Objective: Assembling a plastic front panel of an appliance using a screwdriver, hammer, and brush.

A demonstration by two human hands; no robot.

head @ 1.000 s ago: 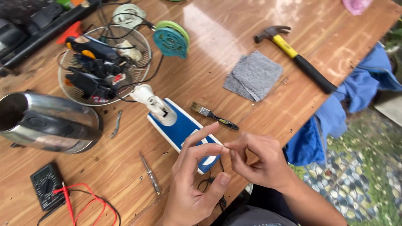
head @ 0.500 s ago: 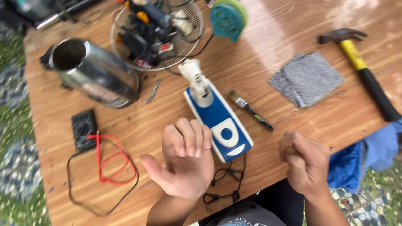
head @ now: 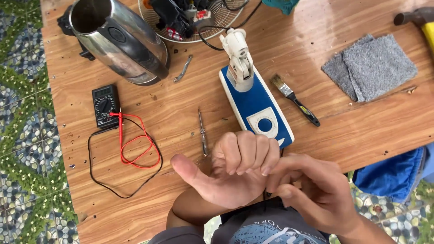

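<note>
My left hand [head: 230, 174] has its fingers [head: 246, 151] curled in, thumb out, holding nothing I can see; my right hand [head: 312, 192] touches it, loosely bent (empty too). Just beyond them on the worktop [head: 181, 117] lie the blue iron [head: 255, 101] and a small screwdriver [head: 202, 131].

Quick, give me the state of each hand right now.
Left hand: fingers curled shut, thumb out, nothing visible in it.
Right hand: fingers bent, touching the left hand; cannot tell if it holds anything.

Bright, even daylight, soft shadows, a sheen on the metal kettle [head: 120, 38]; near hands perhaps slightly soft.
</note>
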